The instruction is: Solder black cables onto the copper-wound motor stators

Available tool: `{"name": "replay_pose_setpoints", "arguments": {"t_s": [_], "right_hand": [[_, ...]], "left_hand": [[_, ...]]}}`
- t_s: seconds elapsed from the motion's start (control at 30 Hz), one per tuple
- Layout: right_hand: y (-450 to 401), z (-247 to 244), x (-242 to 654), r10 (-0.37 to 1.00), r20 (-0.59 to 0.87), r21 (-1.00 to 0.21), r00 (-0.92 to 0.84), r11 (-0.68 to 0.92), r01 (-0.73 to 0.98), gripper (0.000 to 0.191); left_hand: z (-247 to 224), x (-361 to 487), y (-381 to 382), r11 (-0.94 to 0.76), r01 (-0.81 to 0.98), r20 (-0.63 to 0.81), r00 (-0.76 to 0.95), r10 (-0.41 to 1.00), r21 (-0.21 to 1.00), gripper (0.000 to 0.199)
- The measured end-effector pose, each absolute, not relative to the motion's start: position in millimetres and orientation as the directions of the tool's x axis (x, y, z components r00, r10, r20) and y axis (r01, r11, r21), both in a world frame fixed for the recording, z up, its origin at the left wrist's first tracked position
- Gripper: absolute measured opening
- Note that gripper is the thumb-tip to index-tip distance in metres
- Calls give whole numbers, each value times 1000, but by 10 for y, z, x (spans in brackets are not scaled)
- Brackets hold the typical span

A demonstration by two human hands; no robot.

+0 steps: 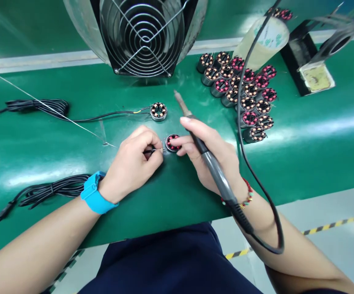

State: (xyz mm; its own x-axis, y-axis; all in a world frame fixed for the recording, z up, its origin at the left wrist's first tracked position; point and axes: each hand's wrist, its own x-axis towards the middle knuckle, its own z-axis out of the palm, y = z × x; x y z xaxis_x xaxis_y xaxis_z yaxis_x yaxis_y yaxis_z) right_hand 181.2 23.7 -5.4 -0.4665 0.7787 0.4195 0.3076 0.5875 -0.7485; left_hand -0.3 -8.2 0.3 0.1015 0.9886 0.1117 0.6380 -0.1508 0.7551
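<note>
Coil [172,137] with red windings sits at three o'clock from the left hand [134,157], which pinches a black wire [148,151], and at nine from the right hand [218,153], touching it while gripping a soldering iron [211,163] aimed toward eleven.

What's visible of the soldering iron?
The soldering iron has a slim grey-and-black handle and a dull, discoloured metal tip. The right hand holds it slanted, tip pointing up-left in the picture, seemingly touching nothing. A black cord leaves the rear, loops over the right forearm and runs up past the coil parts. Heat can't be judged.
</note>
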Motion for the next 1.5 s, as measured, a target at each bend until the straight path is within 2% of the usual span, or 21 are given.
{"name": "replay_pose_setpoints", "arguments": {"t_s": [0.1, 0.2, 0.37, 0.53, 0.83, 0.9, 0.97, 1.1, 1.23, 1.33, 1.5], "right_hand": [[253, -75, 1781, 738, 403, -674, -541, 639, 371, 31], [281, -101, 1730, 710, 370, -628, -599, 667, 402, 35], [304, -145, 1649, 736, 338, -629, -586, 640, 442, 32], [295, -161, 1654, 735, 356, -630, -577, 645, 433, 29], [282, -156, 1692, 735, 373, -666, -566, 637, 388, 33], [280, -148, 1705, 746, 388, -688, -541, 625, 369, 39], [281, -147, 1711, 758, 375, -703, -533, 608, 369, 45], [293, -169, 1695, 740, 318, -685, -593, 612, 396, 47], [287, -176, 1678, 738, 298, -685, -605, 607, 403, 43], [270, -163, 1688, 720, 286, -683, -633, 616, 393, 44], [257, -158, 1706, 693, 302, -664, -655, 646, 377, 46]], "left_hand": [[-10, -5, -83, -156, 632, 115, 106, 988, 759, 13], [-22, -7, -82, -164, 628, 123, 108, 986, 761, 14], [10, -51, -93, -175, 631, 123, 125, 984, 756, 14], [49, -108, -108, -278, 672, 163, 230, 959, 686, 15], [14, -40, -109, -236, 673, 158, 176, 972, 701, 12], [28, -71, -117, -183, 666, 105, 155, 982, 723, 17], [55, -126, -120, -81, 657, -10, 134, 991, 749, 26], [134, -221, -89, 87, 643, -247, 163, 955, 761, 16], [199, -228, -41, 318, 458, -386, 60, 921, 830, 19], [202, -203, -26, 402, 333, -428, 6, 904, 853, 18], [163, -142, -27, 349, 407, -383, 2, 924, 844, 19]]}}
